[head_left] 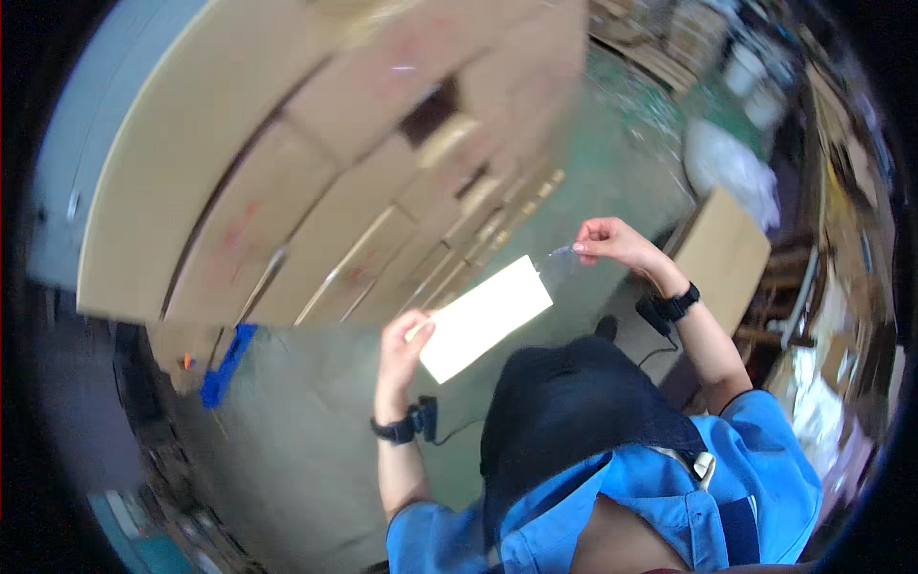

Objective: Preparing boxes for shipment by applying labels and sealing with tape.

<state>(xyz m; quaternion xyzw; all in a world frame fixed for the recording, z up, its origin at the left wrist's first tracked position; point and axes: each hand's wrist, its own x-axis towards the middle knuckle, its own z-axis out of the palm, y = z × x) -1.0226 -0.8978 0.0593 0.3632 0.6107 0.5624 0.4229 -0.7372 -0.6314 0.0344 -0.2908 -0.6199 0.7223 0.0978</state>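
Observation:
My left hand [400,346] grips one end of a flat, pale cream rectangular piece [488,319], its thumb lying over the near corner. Bright light washes out its surface, so I cannot tell whether it is card, board or a thin box. From the far end sticks out a small clear plastic film [559,260]. The fingertips of my right hand [610,239] pinch the outer edge of that film. Both wrists wear black straps with a small device.
Stacked brown cardboard boxes [316,191] fill the left and far side. A brown board [724,251] stands at right, with a white plastic bag [732,167] behind it. A blue object [228,368] is at lower left. Grey-green floor [316,411] lies below.

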